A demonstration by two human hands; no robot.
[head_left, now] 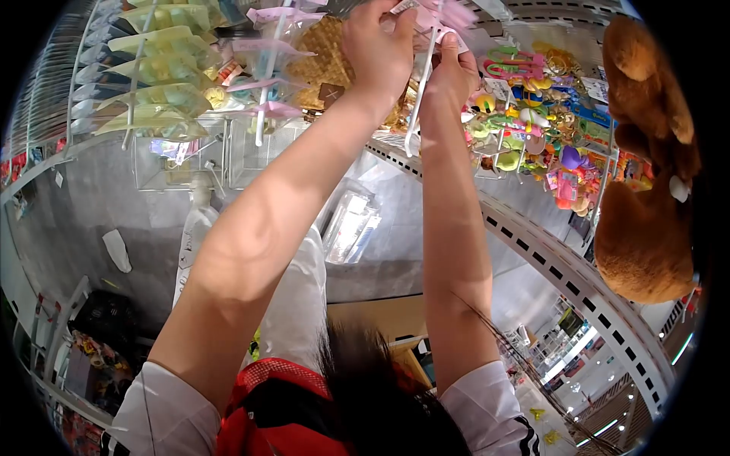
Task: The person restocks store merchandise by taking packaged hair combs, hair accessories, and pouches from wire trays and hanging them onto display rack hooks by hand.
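Both arms reach up to a white display hook [420, 91] at the top of the view. My right hand [452, 80] is closed beside the hook, its thumb and fingers pinching the white header of a pink package [455, 14]. On the hook's other side, my left hand [376, 53] is curled, with its fingertips partly cut off by the frame's top edge. A small white label [403, 6] shows at its fingers; what it grips is hidden. Behind the left wrist hangs a tan, waffle-textured item [321, 61].
More pink packages [274, 80] and yellow-green packages [163, 72] hang on hooks at left. Colourful small toys [532, 114] fill the right side, near brown plush toys [642, 235]. Clear bins [247, 156] sit below the hooks. A clear plastic package [352, 226] lies on the grey floor [84, 205].
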